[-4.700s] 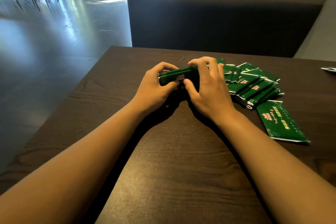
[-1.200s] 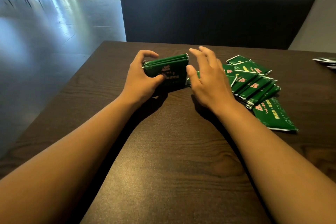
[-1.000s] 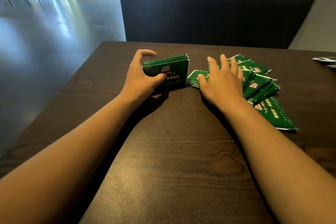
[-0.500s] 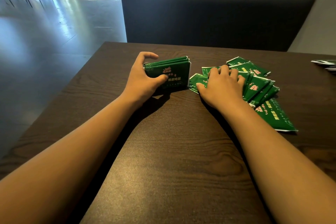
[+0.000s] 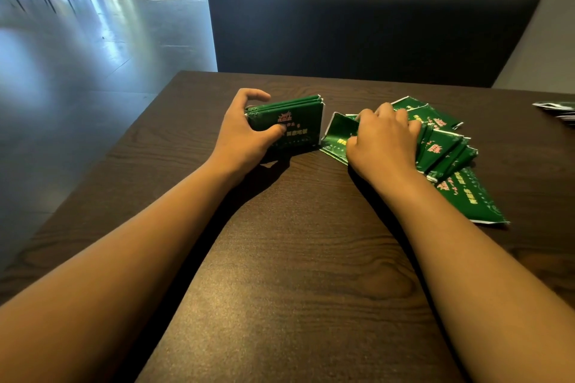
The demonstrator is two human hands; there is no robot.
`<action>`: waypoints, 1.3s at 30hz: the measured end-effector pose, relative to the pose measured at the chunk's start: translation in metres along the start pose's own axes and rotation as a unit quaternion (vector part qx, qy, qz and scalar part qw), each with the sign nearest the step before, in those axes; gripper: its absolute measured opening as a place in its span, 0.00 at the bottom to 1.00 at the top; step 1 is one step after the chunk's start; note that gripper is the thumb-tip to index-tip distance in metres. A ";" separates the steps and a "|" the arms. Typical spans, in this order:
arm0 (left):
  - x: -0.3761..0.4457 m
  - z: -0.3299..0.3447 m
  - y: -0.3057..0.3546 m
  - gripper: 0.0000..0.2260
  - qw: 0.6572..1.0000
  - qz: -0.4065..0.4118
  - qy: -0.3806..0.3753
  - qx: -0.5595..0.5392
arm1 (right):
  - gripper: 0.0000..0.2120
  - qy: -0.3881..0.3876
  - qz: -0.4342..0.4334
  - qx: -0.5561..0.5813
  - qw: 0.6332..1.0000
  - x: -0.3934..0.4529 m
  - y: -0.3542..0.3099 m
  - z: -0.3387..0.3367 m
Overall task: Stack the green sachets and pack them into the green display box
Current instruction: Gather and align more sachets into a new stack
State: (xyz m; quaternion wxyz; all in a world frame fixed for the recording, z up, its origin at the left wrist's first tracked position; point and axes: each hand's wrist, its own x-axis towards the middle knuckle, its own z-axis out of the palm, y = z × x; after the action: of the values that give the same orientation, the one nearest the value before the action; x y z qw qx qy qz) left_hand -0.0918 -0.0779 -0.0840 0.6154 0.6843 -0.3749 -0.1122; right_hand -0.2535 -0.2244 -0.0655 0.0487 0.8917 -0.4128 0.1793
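Glossy green sachet stack point(image 5: 289, 121) standing on edge near tabletop point(image 5: 280, 258) far edge, left hand point(image 5: 245, 134) gripping it; right hand point(image 5: 382, 140) curls, lifting one flat sachet point(image 5: 339, 134) from fanned pile point(image 5: 441, 146) rightward; bare dark woodgrain toward near edge.

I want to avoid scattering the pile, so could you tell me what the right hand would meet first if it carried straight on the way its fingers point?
Probably the fanned loose green sachets beyond the right hand, though depth is uncertain.
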 end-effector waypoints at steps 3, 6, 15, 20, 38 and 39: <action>0.000 0.000 0.000 0.21 1.000 -0.006 0.004 -0.006 | 0.10 0.030 0.001 0.030 0.999 0.001 0.004 -0.001; 0.000 0.000 0.000 0.20 1.000 -0.022 0.010 -0.019 | 0.11 0.088 0.015 0.090 0.992 0.004 0.006 -0.004; -0.001 0.000 0.006 0.15 0.999 -0.028 -0.002 -0.023 | 0.07 0.195 -0.092 0.224 0.950 -0.004 -0.012 -0.010; -0.004 0.001 0.010 0.12 0.993 -0.066 -0.042 -0.089 | 0.17 0.154 -0.161 0.178 0.959 -0.009 -0.022 -0.006; -0.003 -0.001 0.006 0.27 0.994 0.047 -0.093 0.041 | 0.37 -0.053 -0.167 0.364 0.915 -0.015 -0.024 0.003; -0.003 -0.001 0.006 0.28 0.994 0.047 -0.095 0.041 | 0.38 -0.069 -0.176 0.368 0.910 -0.016 -0.025 0.003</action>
State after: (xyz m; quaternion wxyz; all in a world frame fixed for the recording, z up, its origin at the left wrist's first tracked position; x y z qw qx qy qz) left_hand -0.0954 -0.0750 -0.0794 0.5535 0.6764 -0.4677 -0.1320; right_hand -0.2436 -0.1976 -0.0726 -0.2805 0.9148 -0.1561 0.2451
